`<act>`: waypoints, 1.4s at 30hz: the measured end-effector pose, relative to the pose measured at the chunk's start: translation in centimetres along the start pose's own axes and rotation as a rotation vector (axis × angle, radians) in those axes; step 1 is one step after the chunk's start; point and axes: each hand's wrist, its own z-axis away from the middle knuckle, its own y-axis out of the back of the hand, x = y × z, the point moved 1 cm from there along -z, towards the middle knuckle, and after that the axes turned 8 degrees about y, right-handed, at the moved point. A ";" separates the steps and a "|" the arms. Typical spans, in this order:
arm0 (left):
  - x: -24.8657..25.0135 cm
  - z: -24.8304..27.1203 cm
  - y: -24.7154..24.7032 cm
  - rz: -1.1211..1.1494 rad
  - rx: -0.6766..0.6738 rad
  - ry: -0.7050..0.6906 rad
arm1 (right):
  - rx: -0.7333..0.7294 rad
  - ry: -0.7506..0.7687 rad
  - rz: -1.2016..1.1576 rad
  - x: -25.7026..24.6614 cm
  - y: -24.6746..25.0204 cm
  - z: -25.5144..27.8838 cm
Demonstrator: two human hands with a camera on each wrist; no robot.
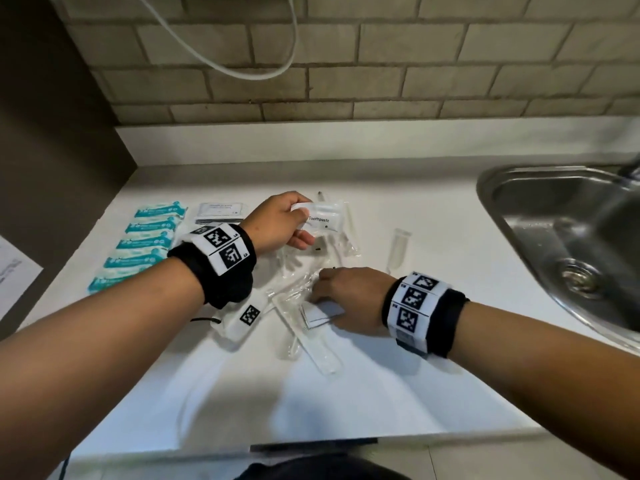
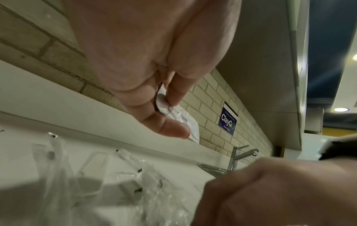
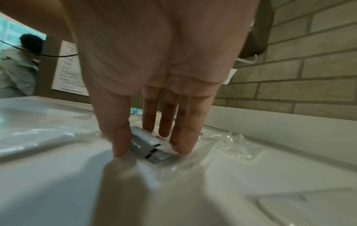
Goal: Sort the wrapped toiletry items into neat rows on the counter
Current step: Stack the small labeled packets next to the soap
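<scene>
My left hand (image 1: 300, 224) is raised over the white counter (image 1: 433, 216) and pinches a clear-wrapped toothpaste packet (image 1: 320, 218) by its left end; the left wrist view shows thumb and fingers closed on that packet (image 2: 186, 123). My right hand (image 1: 320, 299) reaches down into a loose pile of clear-wrapped items (image 1: 298, 282). Its thumb and fingers (image 3: 183, 145) pinch the two sides of a small stack of flat white sachets (image 3: 152, 146), which lies on the counter. A row of teal wrapped packs (image 1: 145, 239) lies at the left, with a stack of grey-white sachets (image 1: 220, 211) beside it.
A steel sink (image 1: 554, 216) is set into the counter at the right, its tap (image 2: 243, 154) visible in the left wrist view. One clear-wrapped item (image 1: 398, 249) lies apart, towards the sink. A dark panel (image 1: 52, 150) bounds the counter's left side, and the brick wall (image 1: 381, 64) its back.
</scene>
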 end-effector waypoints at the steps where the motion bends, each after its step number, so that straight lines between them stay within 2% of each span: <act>1: -0.2 0.2 0.1 0.002 -0.008 0.003 | 0.008 -0.027 -0.008 0.0 0.0 -0.1; 5: -0.6 0.7 0.5 0.017 -0.034 0.021 | 0.047 -0.110 -0.034 -0.4 0.0 -0.5; 14: -1.3 1.0 2.0 -0.003 -0.060 0.040 | -0.016 -0.274 0.030 -0.9 1.5 -2.0; 17: -2.1 1.1 2.8 -0.057 -0.033 0.050 | -0.008 -0.328 -0.085 -0.3 2.9 -2.0; 20: -2.5 1.2 3.5 -0.087 -0.010 0.041 | 0.076 -0.336 -0.194 0.3 5.0 -2.1; 25: -2.6 1.1 4.3 0.012 -0.050 0.072 | 0.266 -0.257 -0.213 0.5 8.8 -3.2; 28: -2.6 1.3 5.3 0.138 -0.087 0.104 | 0.288 -0.217 -0.260 0.3 9.7 -4.6; 33: -2.9 1.9 7.5 0.357 -0.133 0.126 | 0.352 -0.239 -0.352 -0.5 9.7 -7.3; 35: -3.5 2.3 8.6 0.275 -0.132 0.133 | 0.378 -0.234 -0.379 -1.3 9.4 -8.7; 38: -4.7 2.8 10.2 -0.008 -0.097 0.111 | 0.411 -0.205 -0.428 -2.9 8.9 -10.9; 42: -7.1 3.5 12.7 -0.080 -0.026 0.130 | 0.380 -0.156 -0.356 -5.3 8.3 -13.8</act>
